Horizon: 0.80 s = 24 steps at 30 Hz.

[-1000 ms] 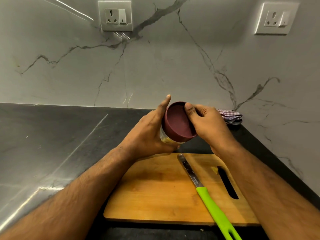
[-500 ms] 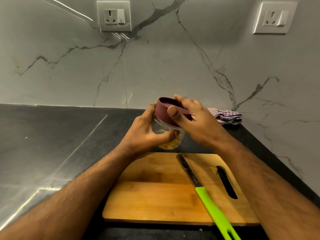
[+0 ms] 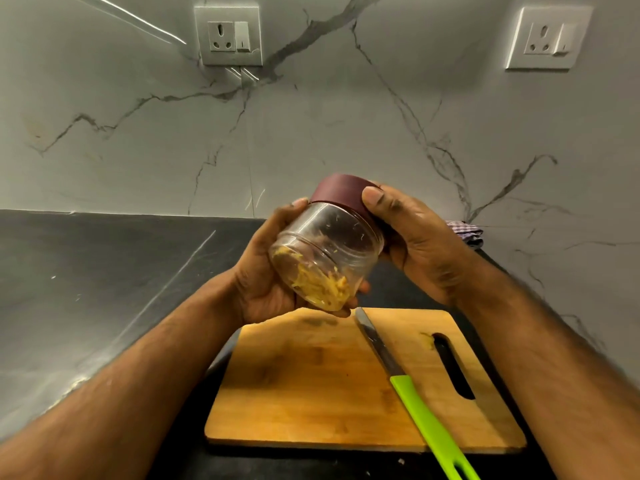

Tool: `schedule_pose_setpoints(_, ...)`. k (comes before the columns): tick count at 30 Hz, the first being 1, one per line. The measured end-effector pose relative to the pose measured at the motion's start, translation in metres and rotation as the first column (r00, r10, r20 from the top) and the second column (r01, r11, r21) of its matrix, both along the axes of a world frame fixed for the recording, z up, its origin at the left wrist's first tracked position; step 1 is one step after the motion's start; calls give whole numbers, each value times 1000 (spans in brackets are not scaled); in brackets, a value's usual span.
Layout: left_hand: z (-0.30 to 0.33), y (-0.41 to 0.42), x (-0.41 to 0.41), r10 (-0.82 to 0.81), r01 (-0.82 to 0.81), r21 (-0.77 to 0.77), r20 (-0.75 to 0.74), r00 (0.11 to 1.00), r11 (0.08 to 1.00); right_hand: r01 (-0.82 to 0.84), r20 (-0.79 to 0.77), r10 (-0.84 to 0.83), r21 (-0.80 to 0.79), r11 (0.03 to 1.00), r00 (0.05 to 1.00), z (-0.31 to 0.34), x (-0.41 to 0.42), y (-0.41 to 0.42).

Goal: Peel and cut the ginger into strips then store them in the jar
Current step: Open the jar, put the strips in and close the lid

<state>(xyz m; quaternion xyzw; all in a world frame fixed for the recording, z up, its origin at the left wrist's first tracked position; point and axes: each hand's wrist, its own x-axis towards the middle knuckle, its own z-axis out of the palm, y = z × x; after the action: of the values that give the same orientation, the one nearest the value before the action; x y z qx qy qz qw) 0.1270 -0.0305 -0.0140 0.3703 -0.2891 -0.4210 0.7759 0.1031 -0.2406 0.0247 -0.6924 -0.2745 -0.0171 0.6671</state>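
Above the far edge of the board (image 3: 311, 393), the jar (image 3: 329, 251) is held tilted, base toward the camera, with ginger strips (image 3: 322, 282) heaped at its bottom. The left hand (image 3: 266, 271) cups the jar's body with curled fingers; the right hand (image 3: 415, 237) wraps round the maroon lid (image 3: 337, 192), thumb across its rim. A knife (image 3: 412, 386) lies slantwise on the board beside the handle slot. A checked cloth (image 3: 465, 232) peeks out behind the right hand, in the corner of the dark counter (image 3: 104, 289). Two sockets (image 3: 227, 35) sit on the marble wall.

Dark countertop (image 3: 104, 289) carries cutting board (image 3: 311, 393), cloth (image 3: 465, 232).
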Motion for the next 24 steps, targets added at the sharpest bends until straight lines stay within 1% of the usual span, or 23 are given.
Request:
schedule_pose_setpoints(2, 3, -1, -2, 126, -126, 36, 16, 992, 991, 14, 1, -14, -33, 999, 1000, -1, 2, -1)
schedule_pose_setpoints(3, 3, -1, -2, 206, -210, 62, 55, 977, 976, 37, 7, -37, -53, 998, 999, -1, 3, -1)
schedule_pose_setpoints(5, 3, -3, -2, 341, -373, 136, 210, 916, 918, 112, 35, -109, -95, 989, 993, -3, 6, -2)
schedule_pose_setpoints(7, 2, -6, 0, 417, -482, 176, 309, 855, 858, 181, 60, -174, -149, 972, 983, -8, 9, -1)
schedule_pose_setpoints(9, 1, -7, 3, 477, -554, 170, 346, 808, 815, 226, 80, -215, -176, 958, 973, -12, 12, 0)
schedule_pose_setpoints(12, 0, -9, 5, 517, -628, 155, 437, 736, 762, 255, 135, -237, -140, 957, 962, -12, 10, 2)
schedule_pose_setpoints(13, 0, -8, 5, 513, -635, 153, 461, 724, 757, 251, 155, -232, -117, 961, 960, -11, 8, 3)
schedule_pose_setpoints(15, 0, -7, 5, 488, -594, 134, 442, 752, 793, 229, 173, -216, -58, 972, 961, -9, 4, 5)
schedule_pose_setpoints(18, 1, -3, 1, 406, -441, 83, 270, 873, 894, 175, 146, -182, 59, 983, 973, -4, 0, 8)
schedule_pose_setpoints(19, 2, -2, 0, 382, -406, 67, 234, 894, 911, 156, 140, -166, 79, 985, 976, -3, -1, 8)
schedule_pose_setpoints(22, 2, -2, -2, 348, -365, 44, 218, 912, 930, 118, 131, -123, 39, 992, 984, 0, -2, 5)
schedule_pose_setpoints(24, 2, -3, -2, 342, -359, 54, 200, 918, 932, 134, 127, -133, 2, 991, 983, -1, -1, 3)
